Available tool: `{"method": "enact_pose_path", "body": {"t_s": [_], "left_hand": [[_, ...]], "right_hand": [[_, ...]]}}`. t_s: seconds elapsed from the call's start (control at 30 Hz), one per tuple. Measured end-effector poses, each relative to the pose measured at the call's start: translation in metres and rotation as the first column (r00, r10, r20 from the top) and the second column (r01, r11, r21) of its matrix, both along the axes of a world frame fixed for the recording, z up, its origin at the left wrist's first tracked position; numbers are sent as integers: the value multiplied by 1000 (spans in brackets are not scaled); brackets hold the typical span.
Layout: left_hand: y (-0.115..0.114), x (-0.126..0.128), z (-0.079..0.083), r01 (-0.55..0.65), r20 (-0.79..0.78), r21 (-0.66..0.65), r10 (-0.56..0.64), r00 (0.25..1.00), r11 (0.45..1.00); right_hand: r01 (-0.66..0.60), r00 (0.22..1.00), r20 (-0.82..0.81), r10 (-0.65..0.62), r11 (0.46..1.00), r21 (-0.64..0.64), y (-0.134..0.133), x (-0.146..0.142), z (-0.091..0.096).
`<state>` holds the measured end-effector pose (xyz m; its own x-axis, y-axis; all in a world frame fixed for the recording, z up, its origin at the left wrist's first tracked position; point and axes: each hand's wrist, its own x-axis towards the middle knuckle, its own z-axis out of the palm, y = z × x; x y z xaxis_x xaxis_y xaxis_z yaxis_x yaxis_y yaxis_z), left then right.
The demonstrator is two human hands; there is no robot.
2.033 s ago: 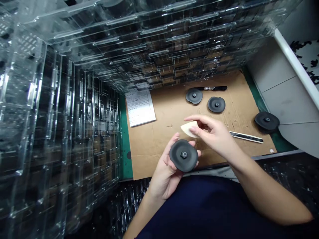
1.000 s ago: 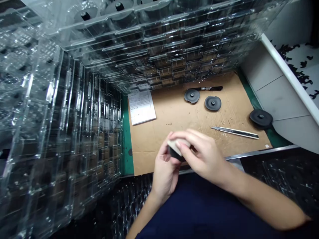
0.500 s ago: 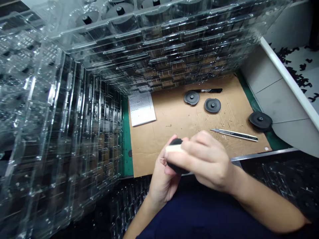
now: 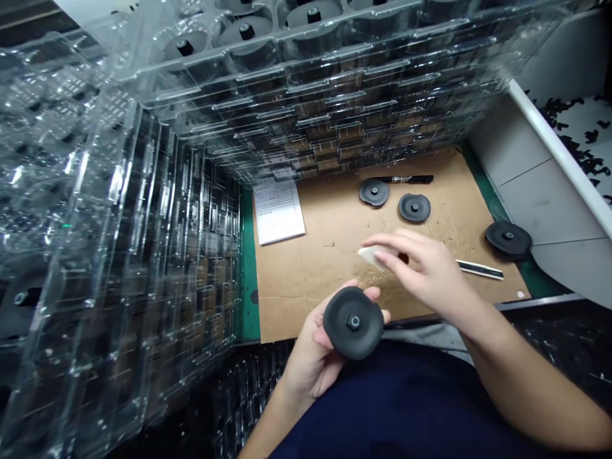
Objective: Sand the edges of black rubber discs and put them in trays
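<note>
My left hand [image 4: 315, 350] holds a round black rubber-like disc [image 4: 345, 338] from beneath, its face with a small metal-tipped hub turned up toward me. Between thumb and fingers of my right hand [image 4: 421, 264] is a small flat cream-white piece [image 4: 370, 255]; its exact kind is unclear. That hand is above the cardboard sheet [image 4: 287, 293], to the right of the disc and apart from it. Just past the right hand lies a utility knife [image 4: 480, 269], its left end hidden behind the hand.
Two similar discs [image 4: 374, 192] [image 4: 414, 208] and a black marker pen [image 4: 414, 179] lie on the cardboard. Another disc [image 4: 509, 240] sits at the right edge. A printed paper [image 4: 280, 213] lies at left. Stacked clear plastic trays [image 4: 306, 95] wall the back and left.
The right hand has moved away from the disc, up and right, taking the cream-white piece with it. The disc in the left hand now faces up in full view.
</note>
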<state>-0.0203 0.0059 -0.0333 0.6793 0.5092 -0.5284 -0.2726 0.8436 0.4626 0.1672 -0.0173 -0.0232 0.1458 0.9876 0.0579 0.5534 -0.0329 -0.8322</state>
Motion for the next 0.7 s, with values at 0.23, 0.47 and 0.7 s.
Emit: {"method": "enact_pose_path", "body": {"t_s": [0.23, 0.47, 0.7], "left_hand": [[1, -3, -6, -22, 85, -36, 25, 996, 999], [-2, -4, -7, -1, 94, -29, 4, 996, 1000], [-3, -2, -4, 18, 151, -64, -8, 988, 998]], "right_hand": [[-77, 990, -137, 35, 946, -314, -38, -3, -47], [-99, 977, -212, 21, 926, -364, -56, -15, -60], [220, 958, -142, -251, 953, -207, -47, -11, -21]]}}
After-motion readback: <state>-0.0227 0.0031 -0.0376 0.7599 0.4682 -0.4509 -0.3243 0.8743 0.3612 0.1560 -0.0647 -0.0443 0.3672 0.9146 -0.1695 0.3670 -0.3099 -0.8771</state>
